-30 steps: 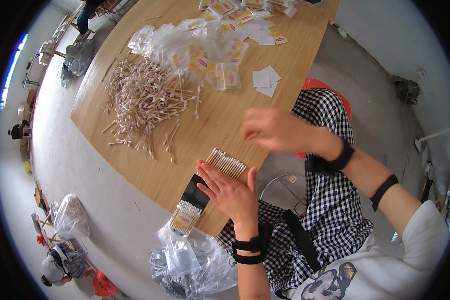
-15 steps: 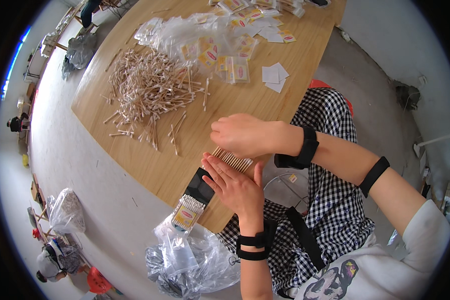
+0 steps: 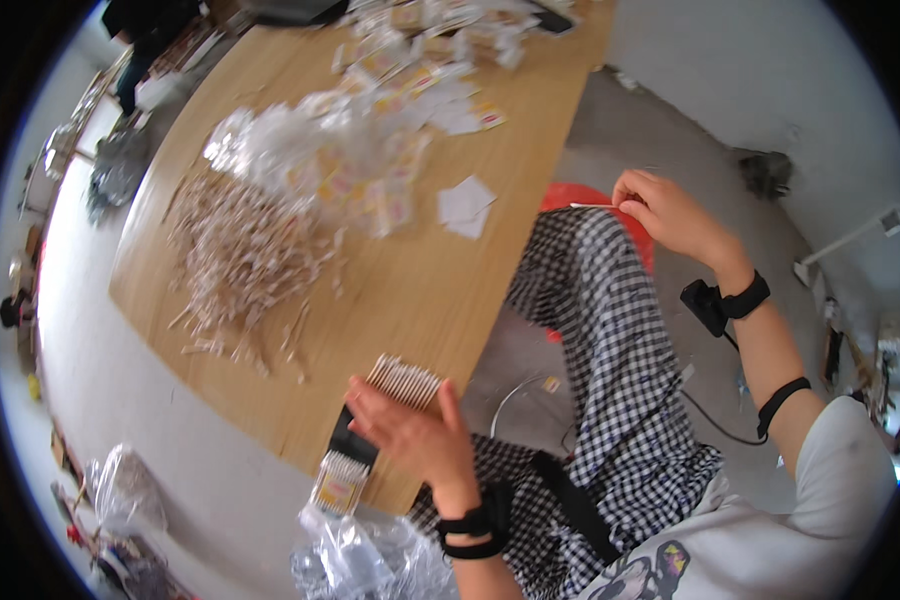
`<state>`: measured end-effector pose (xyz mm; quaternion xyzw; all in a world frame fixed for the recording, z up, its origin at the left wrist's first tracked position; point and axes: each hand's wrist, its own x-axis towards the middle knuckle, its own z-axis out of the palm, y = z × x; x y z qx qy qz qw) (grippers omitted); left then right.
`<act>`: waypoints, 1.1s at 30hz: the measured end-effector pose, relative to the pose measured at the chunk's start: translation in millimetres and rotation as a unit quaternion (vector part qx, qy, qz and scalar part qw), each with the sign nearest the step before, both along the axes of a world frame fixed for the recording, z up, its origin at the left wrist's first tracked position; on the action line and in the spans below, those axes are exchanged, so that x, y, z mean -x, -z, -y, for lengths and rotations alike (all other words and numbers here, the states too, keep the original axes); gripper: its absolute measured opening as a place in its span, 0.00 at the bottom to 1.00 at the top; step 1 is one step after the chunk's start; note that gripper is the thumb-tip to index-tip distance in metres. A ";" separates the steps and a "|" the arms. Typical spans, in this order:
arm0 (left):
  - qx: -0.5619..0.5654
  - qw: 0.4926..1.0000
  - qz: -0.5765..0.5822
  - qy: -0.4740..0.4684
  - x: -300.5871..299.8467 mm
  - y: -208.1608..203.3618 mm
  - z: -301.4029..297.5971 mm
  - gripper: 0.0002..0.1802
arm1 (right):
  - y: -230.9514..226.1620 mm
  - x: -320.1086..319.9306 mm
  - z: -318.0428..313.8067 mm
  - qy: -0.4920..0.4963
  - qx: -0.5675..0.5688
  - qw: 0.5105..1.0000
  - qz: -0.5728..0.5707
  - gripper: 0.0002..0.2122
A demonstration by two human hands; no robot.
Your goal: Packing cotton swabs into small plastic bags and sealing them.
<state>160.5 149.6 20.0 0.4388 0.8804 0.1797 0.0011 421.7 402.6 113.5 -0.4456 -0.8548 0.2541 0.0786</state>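
My left hand lies flat near the table's front corner, fingers stretched and thumb apart. It rests against a neat row of cotton swabs lying side by side on the wood. Beside that hand is a black holder, partly covered by my fingers. At its near end stands a filled pack of cotton swabs with a yellow and white label. My right hand is off the table's right edge, above my knee, with finger and thumb pinched on a single cotton swab pointing left.
A big heap of loose cotton swabs covers the table's left part. Behind it lie clear plastic bags, labelled packets and white cards. Something red shows behind my knee. Plastic bags hang below the table corner.
My right hand has left the row and swung far out to the right, past the table edge, now showing a cotton swab. My left hand stays by the row. The whole view has shifted.
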 end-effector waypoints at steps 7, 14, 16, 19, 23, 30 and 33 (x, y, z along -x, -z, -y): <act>-0.178 0.970 0.154 -0.053 12.6 -2.6 17.6 0.43 | 43.9 -96.2 -12.2 0.112 -0.013 0.988 0.105 0.04; -0.451 0.804 0.367 -0.124 29.5 -7.4 23.0 0.34 | 47.8 12.2 18.6 0.129 0.047 0.966 -0.218 0.11; -0.462 0.786 0.381 -0.153 32.1 -2.7 19.3 0.35 | 55.2 67.7 50.9 0.070 0.204 0.901 -0.376 0.14; -0.522 0.726 0.421 -0.149 30.2 1.4 10.7 0.35 | 64.6 139.0 100.0 0.011 0.327 0.825 -0.461 0.22; -0.547 0.688 0.446 -0.169 21.2 -7.4 -9.2 0.35 | 87.1 198.8 130.7 0.004 0.338 0.810 -0.479 0.25; -0.546 0.672 0.476 -0.154 14.4 -9.0 -14.6 0.36 | 85.1 230.9 158.6 -0.024 0.369 0.808 -0.458 0.29; -0.548 0.676 0.462 -0.173 20.7 -14.3 -12.3 0.36 | 85.8 231.6 146.4 -0.015 0.383 0.790 -0.479 0.31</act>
